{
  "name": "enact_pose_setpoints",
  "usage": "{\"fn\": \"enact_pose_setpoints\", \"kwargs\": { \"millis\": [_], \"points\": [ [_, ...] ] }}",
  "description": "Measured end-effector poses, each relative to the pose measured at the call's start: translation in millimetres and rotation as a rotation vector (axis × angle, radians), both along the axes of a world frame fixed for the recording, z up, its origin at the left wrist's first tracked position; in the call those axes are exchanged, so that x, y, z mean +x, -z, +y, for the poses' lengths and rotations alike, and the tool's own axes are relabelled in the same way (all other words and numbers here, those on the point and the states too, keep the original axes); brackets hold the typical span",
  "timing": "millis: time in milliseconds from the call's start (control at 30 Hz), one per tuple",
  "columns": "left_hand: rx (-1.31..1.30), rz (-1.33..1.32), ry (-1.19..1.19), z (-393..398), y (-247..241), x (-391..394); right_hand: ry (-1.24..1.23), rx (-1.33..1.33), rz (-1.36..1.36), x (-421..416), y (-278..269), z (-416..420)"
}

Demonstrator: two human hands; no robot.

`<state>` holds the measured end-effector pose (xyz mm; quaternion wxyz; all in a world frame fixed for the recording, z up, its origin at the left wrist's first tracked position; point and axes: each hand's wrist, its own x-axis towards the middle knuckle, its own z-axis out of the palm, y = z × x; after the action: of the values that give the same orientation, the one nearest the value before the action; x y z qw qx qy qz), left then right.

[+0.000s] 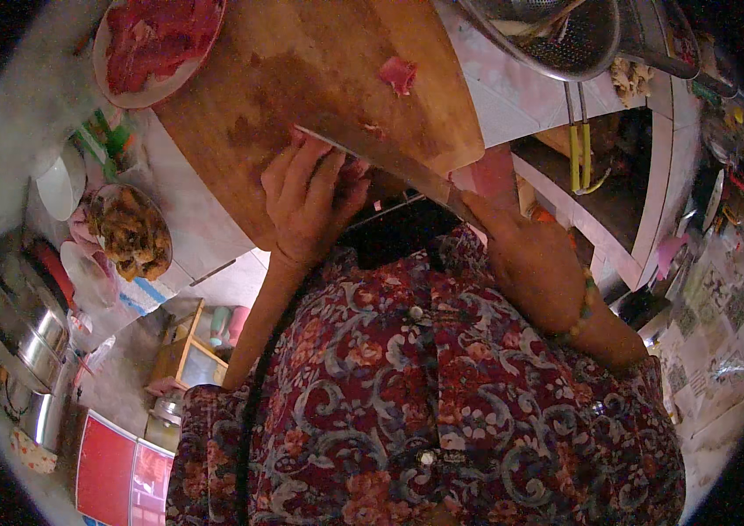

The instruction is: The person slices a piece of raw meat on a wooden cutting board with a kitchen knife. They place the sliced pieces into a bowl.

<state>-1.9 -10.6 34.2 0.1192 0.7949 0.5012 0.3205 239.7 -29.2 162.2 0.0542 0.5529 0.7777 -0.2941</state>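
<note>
A long knife [404, 167] slants over the near part of a wooden cutting board [319, 59]. Its handle is in my right hand [529, 263], which wears a beaded bracelet. My left hand [312, 184] lies at the board's near edge with bent fingers, the fingertips against or close behind the blade; whether something small is under them cannot be made out. A small piece of raw meat [399, 75] rests beyond the knife, and a tiny scrap lies beside the blade. At the upper left, a white plate [103, 79] holds raw red meat [148, 46].
A bowl of brown food pieces [128, 233], a white bowl [61, 187] and a lidded metal pot [30, 315] stand at the left. Metal strainers [608, 39], one with yellow handles [580, 158], lie at the upper right, by an opening in the tiled counter [510, 108].
</note>
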Motion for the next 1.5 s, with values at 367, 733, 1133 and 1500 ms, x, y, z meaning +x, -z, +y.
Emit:
{"fn": "enact_pose_setpoints", "kwargs": {
  "millis": [367,733,1133,1500],
  "points": [
    [0.057,-0.005,0.014,-2,5,-3,-0.135,-0.014,-0.076,-9,-13,10],
    [0.026,-0.138,-0.012,-8,29,-5,-0.222,-0.041,-0.230,-23,-23,11],
    [0.109,-0.083,0.052,-2,22,-8,-0.130,-0.223,-0.131,-27,-21,25],
    [0.027,-0.210,-0.029,0,19,3,-0.113,-0.296,-0.230,-52,-8,31]
  ]
}}
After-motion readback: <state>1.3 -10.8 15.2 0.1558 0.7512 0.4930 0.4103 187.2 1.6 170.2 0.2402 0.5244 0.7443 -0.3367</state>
